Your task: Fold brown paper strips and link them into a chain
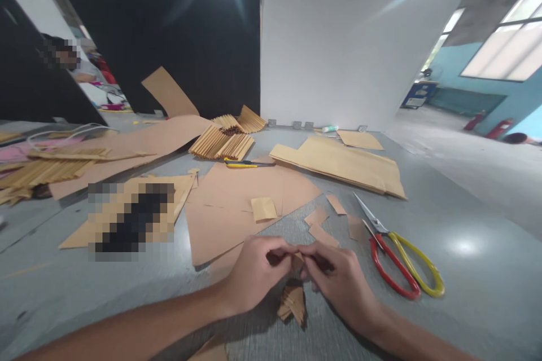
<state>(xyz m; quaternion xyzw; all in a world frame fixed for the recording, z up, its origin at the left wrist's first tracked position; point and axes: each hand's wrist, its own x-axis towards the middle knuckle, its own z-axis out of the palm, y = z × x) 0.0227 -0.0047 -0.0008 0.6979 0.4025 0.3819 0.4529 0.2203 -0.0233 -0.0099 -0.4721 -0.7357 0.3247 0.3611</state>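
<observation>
My left hand [263,262] and my right hand [334,273] meet over the table, thumbs and fingertips pinched together. Between them shows a small piece of brown paper [298,260], mostly hidden by the fingers. Just below the hands lies a small pile of folded brown paper pieces [292,304]. Several cut paper scraps [324,234] are spread beyond my right hand. Scissors [385,234] with one red and one yellow handle rest to the right, blades parted. Past my left hand, a small tan paper square [263,209] sits on a large brown paper sheet [224,197].
A yellow utility knife [241,163] lies near pleated paper bundles [222,142]. Folded brown paper [339,164] stretches across the back right, with a glue stick [330,129] behind. More paper strips [55,175] crowd the left. Black and white panels [330,45] border the table; another person sits far left.
</observation>
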